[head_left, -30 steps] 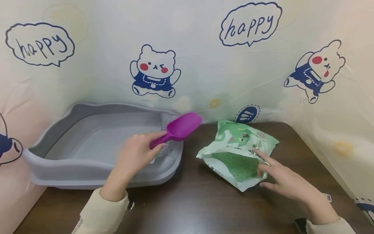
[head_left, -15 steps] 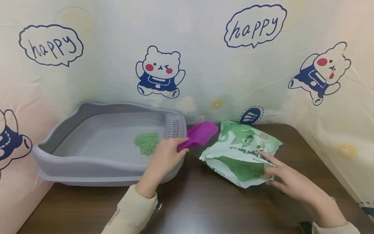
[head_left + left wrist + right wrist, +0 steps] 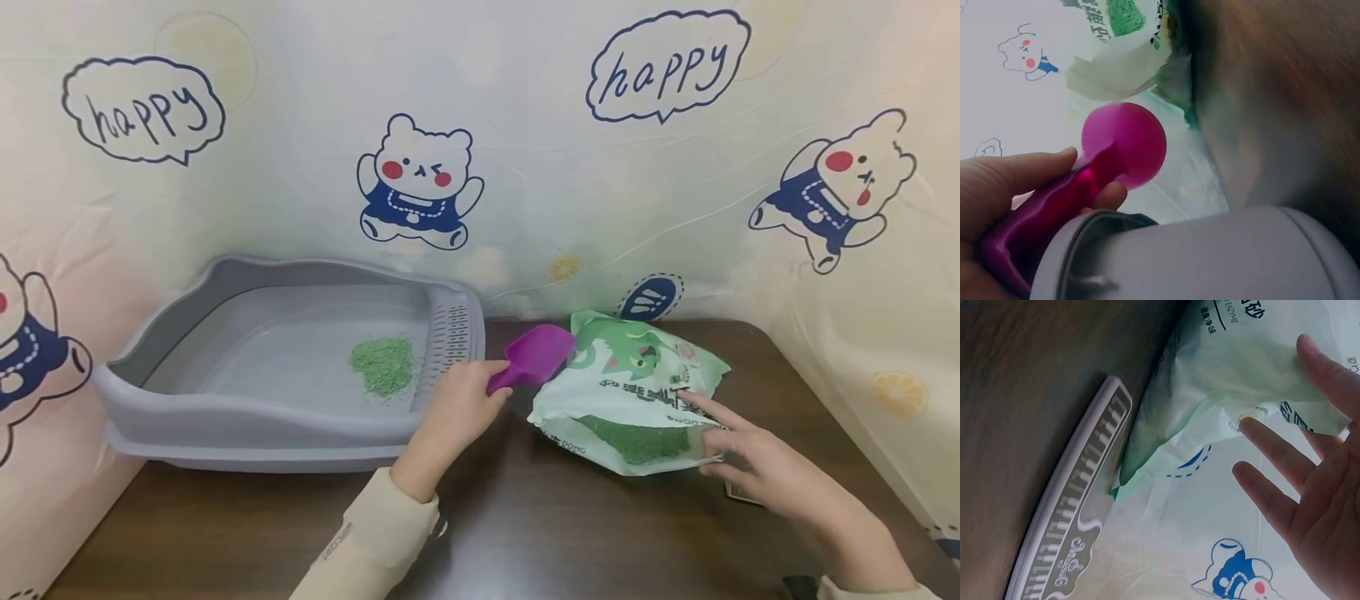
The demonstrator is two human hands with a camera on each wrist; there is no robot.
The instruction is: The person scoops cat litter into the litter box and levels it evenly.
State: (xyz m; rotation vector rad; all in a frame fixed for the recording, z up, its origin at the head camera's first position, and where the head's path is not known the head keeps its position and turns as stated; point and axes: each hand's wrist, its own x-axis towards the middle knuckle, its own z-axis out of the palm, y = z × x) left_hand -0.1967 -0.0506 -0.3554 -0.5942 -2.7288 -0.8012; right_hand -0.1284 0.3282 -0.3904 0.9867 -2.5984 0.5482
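Observation:
My left hand (image 3: 461, 408) grips the handle of a magenta scoop (image 3: 542, 352). The scoop's head hangs just left of the bag; whether it touches the bag I cannot tell. A green and white cat litter bag (image 3: 630, 387) lies on the table with its mouth toward me, green granules (image 3: 641, 440) showing inside. My right hand (image 3: 780, 467) pinches the right corner of the bag's mouth between thumb and forefinger, other fingers extended. To the left stands a grey litter box (image 3: 247, 429) with a small heap of green granules (image 3: 384, 365) on its floor.
A printed cloth wall (image 3: 525, 167) with cartoon bears stands close behind the box and bag. Near my right hand lies a flat pale-edged item (image 3: 1072, 506) with a piano-key pattern, mostly hidden in the head view. The brown table (image 3: 540, 533) spans the front.
My left hand has carried the scoop right, from over the litter box toward the bag, bringing the green heap into view. The bag's mouth gapes less; my right hand stays at its corner.

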